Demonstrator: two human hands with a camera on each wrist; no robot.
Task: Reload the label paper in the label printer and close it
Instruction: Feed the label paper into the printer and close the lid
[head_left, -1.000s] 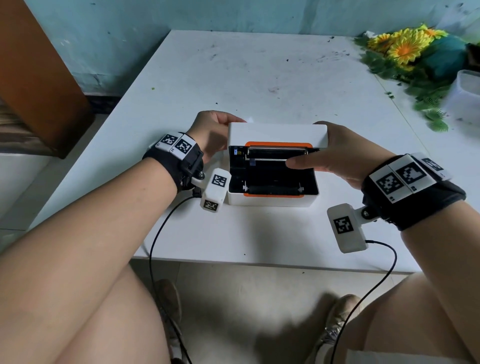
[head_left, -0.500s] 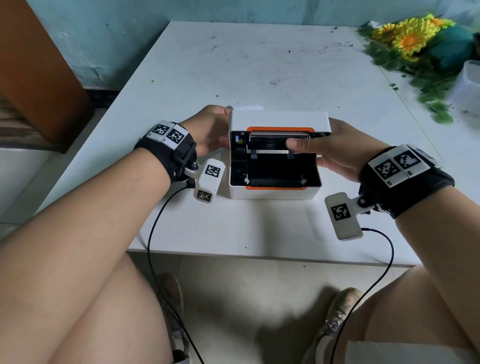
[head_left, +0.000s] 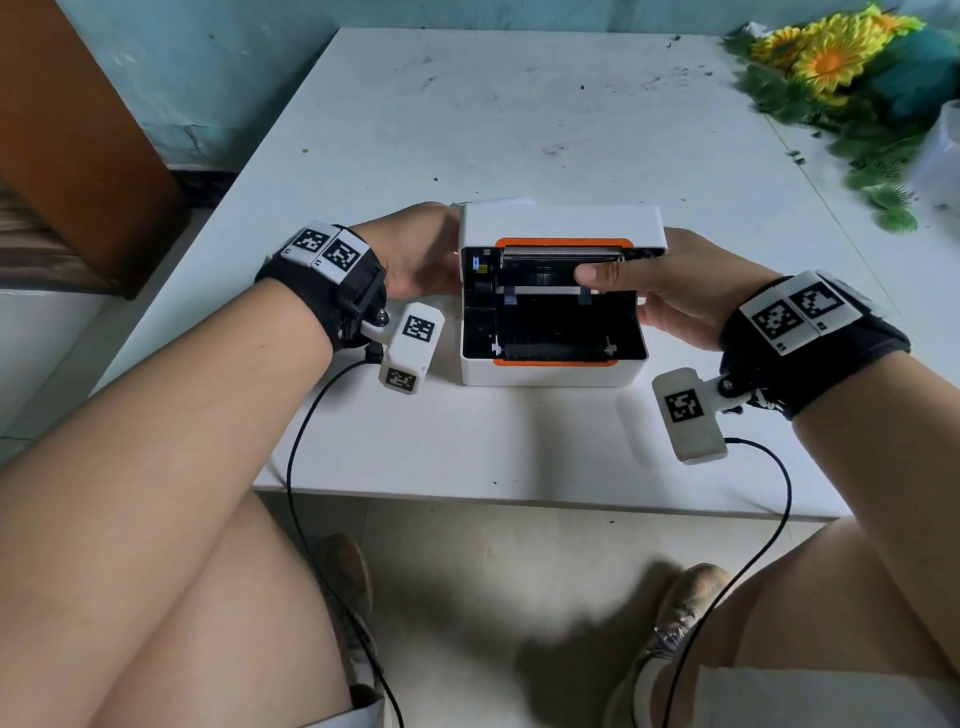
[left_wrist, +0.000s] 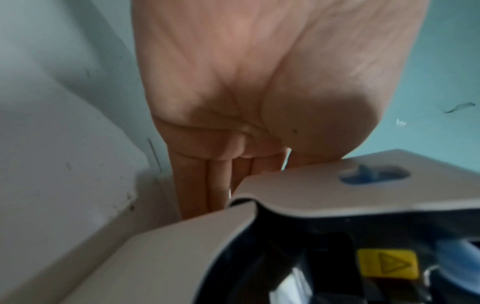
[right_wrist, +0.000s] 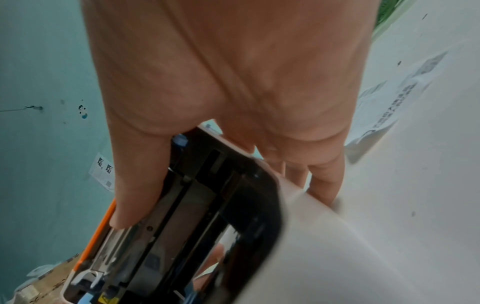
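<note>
A white label printer (head_left: 550, 374) with orange trim stands on the white table (head_left: 519, 114), its lid (head_left: 561, 221) tipped up and back. The black paper bay (head_left: 550, 322) faces me and I see no roll in it. My left hand (head_left: 415, 254) holds the lid's left end, its fingers (left_wrist: 202, 185) running straight down behind the printer. My right hand (head_left: 685, 291) pinches the lid's right end: the thumb (head_left: 602, 273) lies across the inner face by the metal bar, and the fingers (right_wrist: 324, 181) are behind. A white printed sheet (head_left: 498, 200) peeks out behind the printer.
Artificial sunflowers and greenery (head_left: 831, 57) lie at the table's far right beside a clear plastic container (head_left: 945, 150). A brown wooden panel (head_left: 67, 130) stands to the left. The table's front edge (head_left: 519, 499) is close to my knees, and wrist-camera cables hang over it.
Both hands stay on the open lid. The right thumb sits slightly higher on the inner face than a second ago. The view has shifted a little.
</note>
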